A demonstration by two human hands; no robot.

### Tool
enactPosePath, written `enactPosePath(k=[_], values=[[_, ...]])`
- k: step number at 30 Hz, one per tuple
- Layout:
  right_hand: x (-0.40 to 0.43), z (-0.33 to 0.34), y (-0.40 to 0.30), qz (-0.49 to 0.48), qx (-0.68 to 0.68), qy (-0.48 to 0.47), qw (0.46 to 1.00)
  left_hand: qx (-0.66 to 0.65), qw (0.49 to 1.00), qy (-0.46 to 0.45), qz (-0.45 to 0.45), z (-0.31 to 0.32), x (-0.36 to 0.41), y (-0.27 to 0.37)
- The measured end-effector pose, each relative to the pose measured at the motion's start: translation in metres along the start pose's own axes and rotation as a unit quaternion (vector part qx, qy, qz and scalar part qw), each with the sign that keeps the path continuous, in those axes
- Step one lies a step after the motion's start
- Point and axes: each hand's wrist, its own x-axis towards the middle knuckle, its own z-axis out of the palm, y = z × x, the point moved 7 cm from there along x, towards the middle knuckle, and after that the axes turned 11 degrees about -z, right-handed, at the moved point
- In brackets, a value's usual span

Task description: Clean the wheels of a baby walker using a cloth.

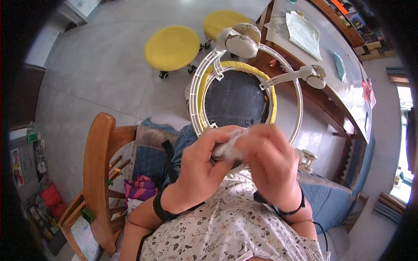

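Note:
An upturned low rolling stool rests before me, with a white plastic ring base (196, 98), a yellow padded seat (273, 101) and a dark underside (235, 98). Dirt coats its twin-wheel casters, one at the upper left (243, 44) and another at the right (315, 76). My left hand (204, 160) grips what looks like a near caster (236, 168), mostly hidden by the fingers. A crumpled white tissue or cloth (227, 148) lies over it between both hands. The fingers of my right hand (271, 156), blurred by motion, pinch that white material.
Two yellow rolling stools (172, 48) (225, 23) stand on the grey floor ahead. A long table (329, 68) with a patterned sheet (305, 36) runs along the right. Beside me at left is a wooden chair (99, 182); purple-and-pink fabric (141, 188) lies near it.

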Motion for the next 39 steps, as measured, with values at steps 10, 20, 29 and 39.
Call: enactPosePath(k=[10,20,29,39], values=[[0.004,0.003,-0.009,-0.046,-0.025,0.008,0.999,-0.006,1.0,0.016,0.011,-0.002,-0.001,-0.001],[0.002,0.0,0.008,0.002,-0.022,0.014,1.0,0.012,1.0,-0.007,-0.019,-0.002,-0.002,-0.004],[-0.008,-0.003,0.021,0.039,-0.015,0.035,0.999,-0.005,1.0,0.007,-0.021,0.001,-0.002,-0.006],[-0.004,-0.003,0.008,0.03,-0.025,0.021,0.999,0.037,0.999,0.004,0.006,0.0,-0.003,0.002]])
